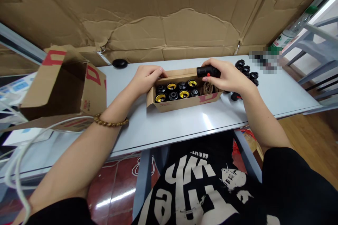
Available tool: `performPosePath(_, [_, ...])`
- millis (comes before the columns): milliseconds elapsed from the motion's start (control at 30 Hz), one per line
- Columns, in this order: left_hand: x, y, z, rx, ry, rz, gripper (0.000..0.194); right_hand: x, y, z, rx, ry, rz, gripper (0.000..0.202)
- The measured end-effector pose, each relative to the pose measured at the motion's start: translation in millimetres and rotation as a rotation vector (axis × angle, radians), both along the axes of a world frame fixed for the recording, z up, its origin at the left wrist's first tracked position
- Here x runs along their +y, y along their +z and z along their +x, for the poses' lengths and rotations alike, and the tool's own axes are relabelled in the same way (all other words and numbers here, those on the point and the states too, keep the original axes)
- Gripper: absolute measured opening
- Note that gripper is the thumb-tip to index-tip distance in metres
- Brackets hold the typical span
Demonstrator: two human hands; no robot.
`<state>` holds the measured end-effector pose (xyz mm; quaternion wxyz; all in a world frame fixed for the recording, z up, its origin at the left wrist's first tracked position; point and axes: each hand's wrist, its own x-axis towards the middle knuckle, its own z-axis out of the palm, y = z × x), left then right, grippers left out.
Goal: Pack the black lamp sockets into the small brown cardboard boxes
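Note:
My right hand [220, 74] is closed around a black flashlight [202, 71] with a red button, tilted on its side over the right end of a small cardboard box [182, 104]. The fingers of my left hand [149, 77] are closed on the box's back left edge. Inside the box several black flashlights [173, 95] stand upright in two rows; some show yellow round ends, others black ends. Crumpled brown paper [209, 87] fills part of the right end, below the held flashlight. More flashlights [246, 70] are grouped on the table, partly behind my right hand.
A larger open carton [91, 93] lies at the left, near white cables [18, 168]. A black oval object [119, 63] sits at the back of the white table [158, 126]. Cardboard [169, 31] walls the back. A plastic bottle [287, 35] stands at the far right.

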<state>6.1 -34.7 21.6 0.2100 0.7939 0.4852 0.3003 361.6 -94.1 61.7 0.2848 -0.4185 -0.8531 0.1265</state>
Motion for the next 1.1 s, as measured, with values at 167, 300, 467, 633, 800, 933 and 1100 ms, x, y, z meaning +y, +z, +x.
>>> performPosePath(167, [1.4,-1.0,-1.5,0.006,-0.021,0.007,0.046,-0.9,-0.4,1.3,-0.030,-0.077,0.036,0.036])
performPosePath(300, [1.6,-0.7,-1.1,0.001,-0.009,-0.015,0.043,-2.3,-0.6,0.3,-0.008,-0.069,0.025,0.041])
performPosePath(467, [0.1,0.5,0.1,-0.008,-0.011,-0.028,0.042,-3.0,0.2,-0.7,0.014,-0.063,0.023,0.040])
performPosePath(633, [-1.7,2.3,1.7,-0.004,0.016,-0.032,0.041,-4.9,1.8,-1.3,-0.012,-0.044,0.022,0.041])
performPosePath(800, [-1.8,3.1,2.2,-0.007,0.009,-0.032,0.042,-4.6,1.1,0.2,-0.044,-0.055,0.014,0.039])
performPosePath(933, [-1.5,2.3,1.8,-0.010,0.002,-0.028,0.043,-6.2,2.5,0.8,-0.054,-0.085,0.043,0.033])
performPosePath(1100, [-1.5,2.2,2.2,-0.010,0.012,-0.031,0.043,-6.5,1.1,1.0,-0.052,-0.132,0.038,0.038])
